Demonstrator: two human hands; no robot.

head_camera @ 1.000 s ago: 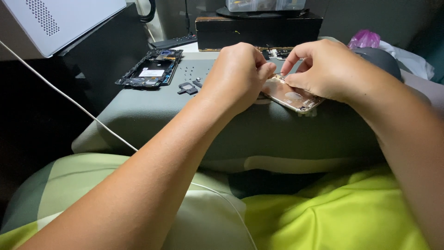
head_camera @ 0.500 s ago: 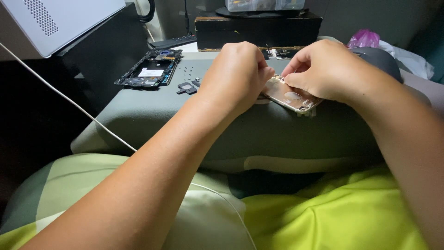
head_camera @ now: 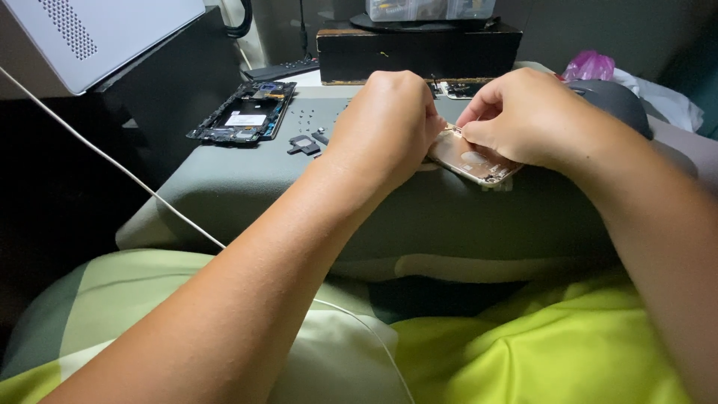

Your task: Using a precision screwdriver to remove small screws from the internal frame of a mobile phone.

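Observation:
My left hand (head_camera: 389,127) and my right hand (head_camera: 527,120) meet over a rose-gold phone back cover (head_camera: 471,158) that lies tilted on a grey-green padded work surface (head_camera: 247,183). Both hands grip the cover. My right thumb and forefinger pinch at the cover's upper edge. The fingertips of my left hand are curled under and hidden. Most of the cover is covered by my hands.
A black phone frame with an exposed circuit board (head_camera: 243,114) lies at the far left of the pad, small dark parts (head_camera: 305,144) and tiny screws beside it. A black box (head_camera: 419,52) stands behind, a white cable (head_camera: 112,161) runs across at left, a pink bag (head_camera: 591,66) at right.
My hands have barely moved. The right fingers shifted slightly along the cover's upper edge.

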